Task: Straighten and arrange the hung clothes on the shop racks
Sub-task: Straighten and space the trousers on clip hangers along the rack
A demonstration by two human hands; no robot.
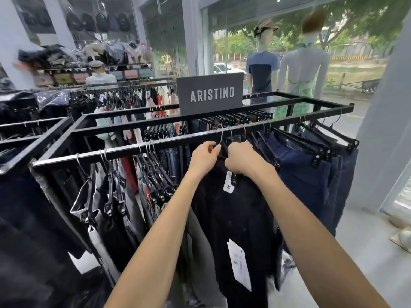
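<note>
At the front rail (124,150) of the black rack, about midway along it, both hands work on one clip hanger. The left hand (204,157) pinches the hanger just under its wire hook (220,135), which seems to loop over the rail. The right hand (241,160) is curled round the hanger's bar and the waistband of the dark trousers (233,207) clipped to it. Steadying the hook with one hand and gripping the bar with the other looks like a way to square the hanger and set it level.

The trousers hang straight down from the rail, with a white tag (229,182) just below the right hand and a longer label (239,263) further down the leg.

Toward the rail's right end, navy trousers (307,170) sit packed on clip hangers. Toward the left corner, grey and black garments (106,196) hang looser and slanted, and probably need the same attention.

Inside the rack frame, the next rail carries jeans (175,156). A dark sign (211,94) reading ARISTINO stands on the rack behind them.

Beyond the rack, two dressed mannequins (263,63) face the window. At far left, shelves (124,65) hold bags, though blur hides the detail.
</note>
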